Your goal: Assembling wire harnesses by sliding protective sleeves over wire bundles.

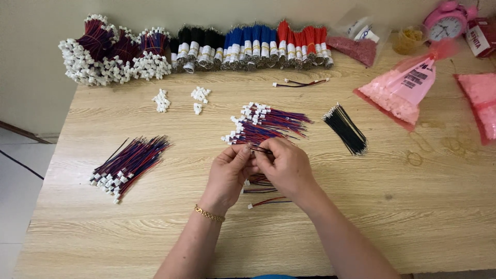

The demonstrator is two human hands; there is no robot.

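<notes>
Head view: left hand (229, 173) and right hand (285, 166) pinch a wire (260, 150) mid-table (413, 217).

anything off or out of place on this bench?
Little stands out. One loose wire pair lies alone near the back bundles, and a pink bag lies on its side. Both hands, left hand and right hand, pinch a wire mid-table.

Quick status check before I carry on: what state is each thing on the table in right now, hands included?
left hand: fingers pinched on a wire piece
right hand: fingers pinched on the same wire piece
wire piece: held above the table
centre wire pile: loose, fanned out
left wire pile: lying flat, roughly aligned
black wires: loose bundle, lying flat
pink bag: open, lying on its side
</notes>
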